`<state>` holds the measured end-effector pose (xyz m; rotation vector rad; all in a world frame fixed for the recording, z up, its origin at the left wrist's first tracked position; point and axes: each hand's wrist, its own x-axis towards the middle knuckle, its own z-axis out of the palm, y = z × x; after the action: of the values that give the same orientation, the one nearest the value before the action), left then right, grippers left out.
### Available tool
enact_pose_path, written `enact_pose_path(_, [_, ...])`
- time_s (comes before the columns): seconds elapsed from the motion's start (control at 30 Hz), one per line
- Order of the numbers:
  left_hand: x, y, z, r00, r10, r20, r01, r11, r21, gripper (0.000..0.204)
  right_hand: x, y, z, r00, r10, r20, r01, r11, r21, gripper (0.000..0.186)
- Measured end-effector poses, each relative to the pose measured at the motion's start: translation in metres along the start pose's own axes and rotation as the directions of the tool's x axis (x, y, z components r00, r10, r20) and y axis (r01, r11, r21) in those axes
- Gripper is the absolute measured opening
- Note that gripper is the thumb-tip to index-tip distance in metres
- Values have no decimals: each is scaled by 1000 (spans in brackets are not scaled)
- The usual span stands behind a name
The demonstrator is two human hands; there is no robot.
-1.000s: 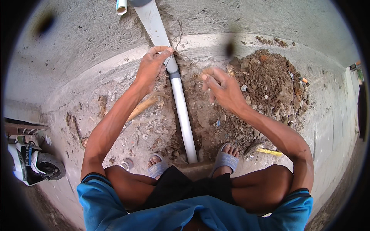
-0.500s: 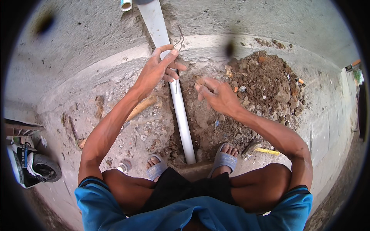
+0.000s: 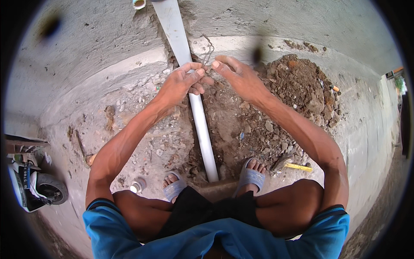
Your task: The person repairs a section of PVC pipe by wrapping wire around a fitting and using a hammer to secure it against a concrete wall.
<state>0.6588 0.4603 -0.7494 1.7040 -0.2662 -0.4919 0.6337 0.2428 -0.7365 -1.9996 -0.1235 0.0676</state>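
Observation:
A thin, dark, bent wire [image 3: 209, 48] rises in a loop from my left hand [image 3: 183, 84]. That hand is closed, its thumb and forefinger pinching the wire's lower part, above a long white pipe [image 3: 201, 129]. Just right of the wire is my right hand [image 3: 243, 82]. Its thumb and fingers are stretched toward the wire with a small gap between their tips, and nothing shows in them. Below my hands the pipe lies in a narrow trench; its upper stretch runs up against the grey wall, partly hidden by my left hand.
A heap of brown soil and rubble [image 3: 302, 86] lies at the right by the wall [image 3: 108, 39]. A yellow-handled tool [image 3: 297, 167] rests near my right foot, a clear cup [image 3: 138, 185] near my left. A parked motorbike [image 3: 39, 185] stands far left. Another pipe end [image 3: 139, 4] shows at the top.
My right hand has moved up and left, close to the wire. My left hand has dropped slightly, and the wire's upper loop has shifted right.

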Motion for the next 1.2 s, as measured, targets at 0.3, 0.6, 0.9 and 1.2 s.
enact_pose_path(0.3, [-1,29,-2,994,-107,-1,107,992,71,57,22,-10,-6,997,32,69,-35,999,37,41])
enact_pose_path(0.6, [9,26,1,998,34,-46,-44,966,-255,52,14,-24,13,971,-83,223,83,996,13,46])
enact_pose_path(0.9, [12,34,-16,987,73,-142,-128,894,-429,45,19,-20,16,888,97,449,-226,943,244,43])
enact_pose_path(1.2, [14,33,-11,980,131,-149,-177,916,-361,42,21,-21,9,901,66,428,-13,992,-126,61])
